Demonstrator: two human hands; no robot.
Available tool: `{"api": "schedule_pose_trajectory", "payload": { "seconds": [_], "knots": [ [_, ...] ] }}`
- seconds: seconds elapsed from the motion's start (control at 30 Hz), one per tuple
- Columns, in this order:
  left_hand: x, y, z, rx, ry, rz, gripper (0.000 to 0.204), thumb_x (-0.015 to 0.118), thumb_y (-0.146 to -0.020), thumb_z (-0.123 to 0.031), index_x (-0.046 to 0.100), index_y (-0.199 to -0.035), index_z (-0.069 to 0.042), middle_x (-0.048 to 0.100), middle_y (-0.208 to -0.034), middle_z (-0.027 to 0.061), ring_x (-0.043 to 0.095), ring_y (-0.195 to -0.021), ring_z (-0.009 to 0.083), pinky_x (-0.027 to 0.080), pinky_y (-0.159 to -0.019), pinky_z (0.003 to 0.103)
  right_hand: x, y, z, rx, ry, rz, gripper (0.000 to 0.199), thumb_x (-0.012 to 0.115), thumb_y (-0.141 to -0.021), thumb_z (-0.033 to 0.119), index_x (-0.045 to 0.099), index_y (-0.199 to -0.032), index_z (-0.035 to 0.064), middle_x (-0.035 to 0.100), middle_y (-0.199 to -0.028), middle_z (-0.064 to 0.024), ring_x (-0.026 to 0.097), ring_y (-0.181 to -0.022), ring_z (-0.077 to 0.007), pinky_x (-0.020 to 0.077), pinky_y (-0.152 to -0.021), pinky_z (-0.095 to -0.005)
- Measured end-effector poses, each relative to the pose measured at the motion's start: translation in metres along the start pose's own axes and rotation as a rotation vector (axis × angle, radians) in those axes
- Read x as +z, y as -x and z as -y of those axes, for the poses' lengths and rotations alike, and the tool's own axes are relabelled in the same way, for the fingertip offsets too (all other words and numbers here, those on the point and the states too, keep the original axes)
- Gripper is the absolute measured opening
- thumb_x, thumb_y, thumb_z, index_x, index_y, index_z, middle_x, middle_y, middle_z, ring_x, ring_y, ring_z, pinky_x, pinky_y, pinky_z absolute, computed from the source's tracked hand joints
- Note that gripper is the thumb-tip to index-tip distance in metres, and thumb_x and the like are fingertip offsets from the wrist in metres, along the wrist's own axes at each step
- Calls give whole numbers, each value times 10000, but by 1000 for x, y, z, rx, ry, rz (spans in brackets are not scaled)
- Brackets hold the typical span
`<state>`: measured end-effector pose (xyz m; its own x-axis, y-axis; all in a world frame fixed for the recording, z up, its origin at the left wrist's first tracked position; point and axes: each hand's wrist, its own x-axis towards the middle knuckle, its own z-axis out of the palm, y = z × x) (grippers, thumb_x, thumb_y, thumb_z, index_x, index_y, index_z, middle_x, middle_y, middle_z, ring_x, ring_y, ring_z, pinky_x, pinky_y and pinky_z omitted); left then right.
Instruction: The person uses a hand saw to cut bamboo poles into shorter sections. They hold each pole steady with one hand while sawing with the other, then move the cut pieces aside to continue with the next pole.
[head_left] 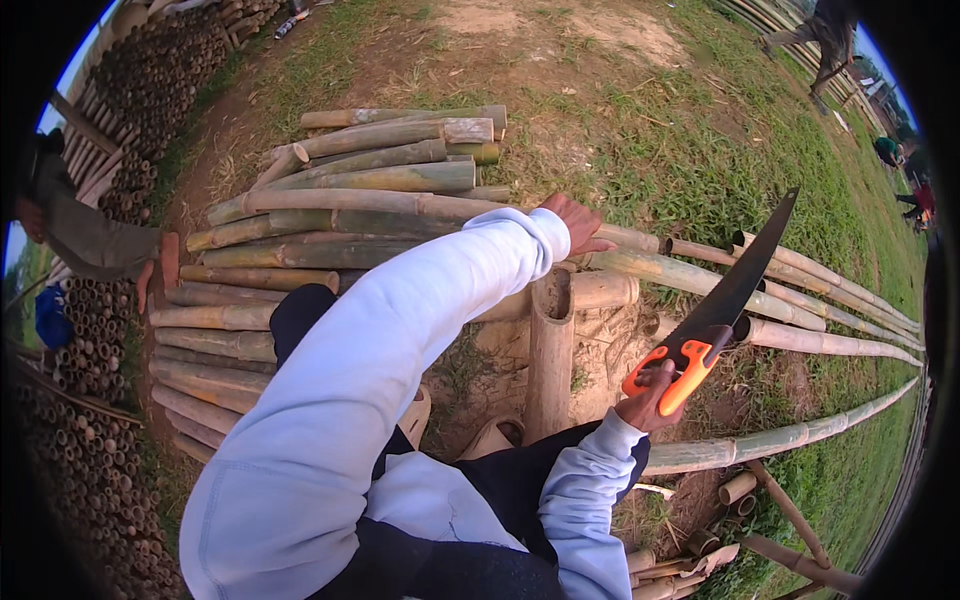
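Observation:
My left hand [574, 224] reaches across and is closed over a bamboo pole [628, 239], one finger or thumb pointing along it; the other fingers are partly hidden. In my right hand [648, 402] is a handsaw [740, 275], gripped by its orange and black handle. Its dark blade slants up and to the right, above several long bamboo poles [830, 338], apart from the pole under my left hand. Below that pole, an upright bamboo post [550, 355] stands beside a short horizontal bamboo piece [606, 290].
Cut bamboo lengths [370, 178] lie in a row on the left. Large bamboo stacks [150, 75] rise at the far left, near another person's leg [90, 235]. Another person [825, 45] is at the upper right. A wooden frame [790, 515] stands lower right.

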<state>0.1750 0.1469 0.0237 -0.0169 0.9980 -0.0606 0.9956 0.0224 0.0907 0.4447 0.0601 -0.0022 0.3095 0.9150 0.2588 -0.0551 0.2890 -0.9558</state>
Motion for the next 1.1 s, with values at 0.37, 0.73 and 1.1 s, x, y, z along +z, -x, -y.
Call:
{"api": "schedule_pose_trajectory", "payload": {
  "seconds": [0.37, 0.73, 1.1],
  "knots": [
    [1, -3, -7, 14, -11, 30, 725, 392, -981, -713, 687, -1048, -54, 736, -821, 140, 733, -799, 304, 568, -726, 454, 7, 4, 2, 22, 2, 13, 225, 663, -980, 177, 610, -849, 3, 554, -647, -36, 507, -603, -125, 447, -642, -312],
    [5, -25, -3, -90, 43, 19, 685, 440, -957, -720, 653, -1181, -110, 739, -857, 130, 716, -862, 333, 490, -805, 490, 1, -5, -2, -27, 42, 20, 141, 635, -980, 103, 606, -887, 0, 580, -622, -44, 567, -589, -124, 491, -624, -291],
    [60, -18, -1, -1, -97, -111, 601, 499, -977, -629, 600, -1288, -125, 624, -1193, 131, 623, -1134, 331, 439, -1020, 482, 9, -2, 6, 60, 25, 22, 142, 657, -968, 89, 605, -877, -6, 568, -610, -48, 572, -558, -132, 484, -570, -307]
  ]
}}
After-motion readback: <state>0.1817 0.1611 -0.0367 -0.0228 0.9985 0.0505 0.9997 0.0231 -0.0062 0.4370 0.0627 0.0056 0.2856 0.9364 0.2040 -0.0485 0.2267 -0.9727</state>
